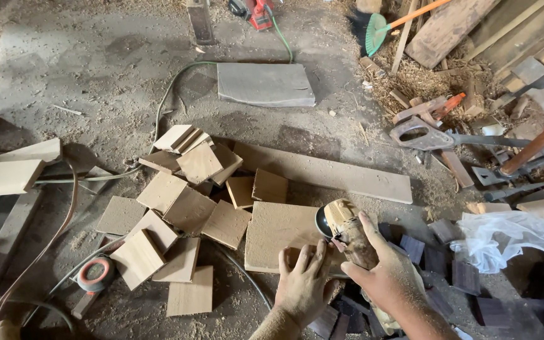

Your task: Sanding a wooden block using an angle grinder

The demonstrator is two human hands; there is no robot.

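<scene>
- A big pile of square wood pieces (177, 208) lies on the dusty floor (96, 69), waiting.
- One flat board (281, 233) lies under the hands, only partly smoothed, I think.
- The right hand (385, 277) is wrapped tight around a dusty grinder (347, 230), touching the board.
- The left hand (303, 283) presses flat, fingers spread, on the board.

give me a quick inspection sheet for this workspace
surface: sawdust-covered concrete floor
job's things: dust-caked handheld grinder lies over a square pale wooden board
clutter: scattered pale square wood tiles, dark wood blocks, grey-handled handsaw, white plastic bag
grippers: left hand flat on the board; right hand grips the grinder
cables: green cable, dark cable
surroundings: green broom, stacked planks
</scene>
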